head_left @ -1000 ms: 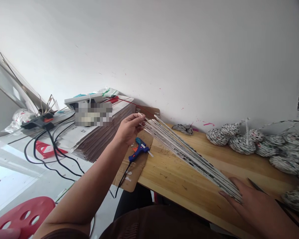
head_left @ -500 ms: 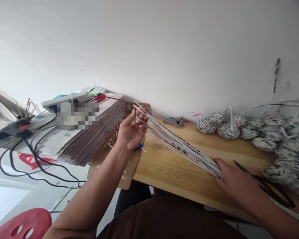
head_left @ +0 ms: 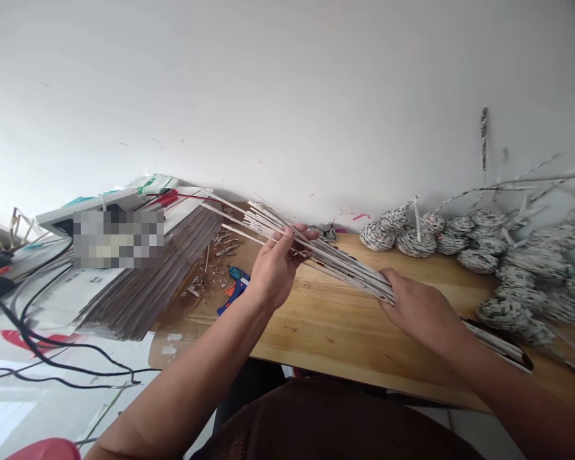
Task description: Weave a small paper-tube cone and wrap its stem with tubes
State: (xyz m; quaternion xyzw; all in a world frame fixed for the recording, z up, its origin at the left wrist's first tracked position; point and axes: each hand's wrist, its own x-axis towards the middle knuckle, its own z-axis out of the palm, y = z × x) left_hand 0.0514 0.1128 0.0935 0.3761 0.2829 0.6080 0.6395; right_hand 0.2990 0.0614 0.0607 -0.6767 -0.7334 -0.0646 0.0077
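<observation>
A bundle of thin rolled-newspaper sticks (head_left: 347,263) slants above the wooden table, its far ends fanning out to the left. My right hand (head_left: 419,306) is wrapped round the near end of the bundle. Further along, my left hand (head_left: 278,265) is closed on some of the sticks, thumb on top and fingers curled beneath. More of these sticks show past my right forearm, beside a black scissors handle (head_left: 529,361) mostly hidden by the arm. Below my left hand's sticks, a blue glue gun (head_left: 234,287) lies on brown cardboard among paper scraps.
Several woven newspaper balls (head_left: 416,243) are heaped along the wall on the right, with loose stick ends poking up. At left stands a tall paper stack (head_left: 138,287) with a power strip (head_left: 89,209) on top. Black cables (head_left: 76,367) loop beside it. The wooden table (head_left: 326,326) runs in front of me.
My left hand has moved right along the bundle and closed on sticks. The bundle and my right hand have shifted left and up in view. The glue gun now shows more fully.
</observation>
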